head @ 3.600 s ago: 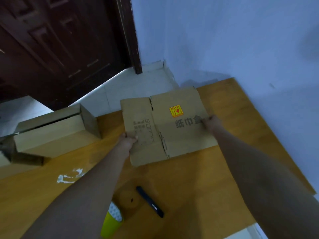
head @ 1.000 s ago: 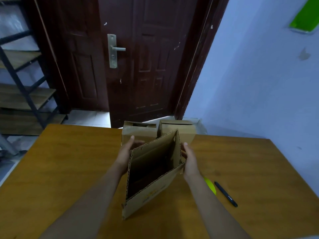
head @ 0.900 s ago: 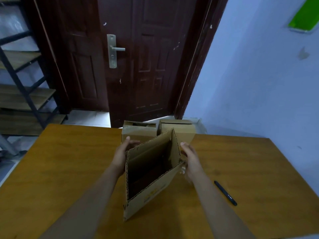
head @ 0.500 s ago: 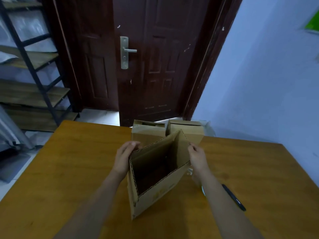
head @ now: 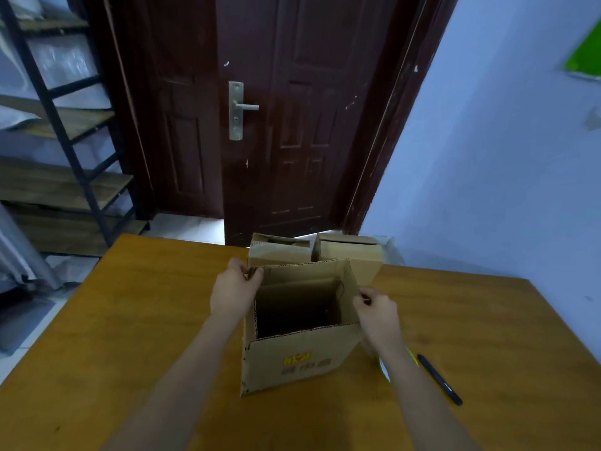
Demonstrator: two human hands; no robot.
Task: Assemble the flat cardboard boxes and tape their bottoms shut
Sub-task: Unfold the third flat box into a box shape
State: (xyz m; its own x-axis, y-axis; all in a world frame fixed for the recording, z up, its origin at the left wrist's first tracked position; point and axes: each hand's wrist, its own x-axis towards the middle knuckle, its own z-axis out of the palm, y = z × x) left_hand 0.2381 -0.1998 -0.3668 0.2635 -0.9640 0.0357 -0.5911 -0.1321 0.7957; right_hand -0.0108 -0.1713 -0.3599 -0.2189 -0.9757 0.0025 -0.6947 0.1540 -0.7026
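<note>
A single head-worn wide-angle camera looks forward and down across the wooden tabletop (head: 136,320) from the near edge, close above the person's forearms, facing a dark door (head: 292,125) and shelving (head: 65,183) beyond.

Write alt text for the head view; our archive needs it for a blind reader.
A person's left hand and right hand pinch opposite top edges of an open cardboard box standing on a wooden table. Two more boxes sit behind it before a dark door; a black pen lies at right.
</note>
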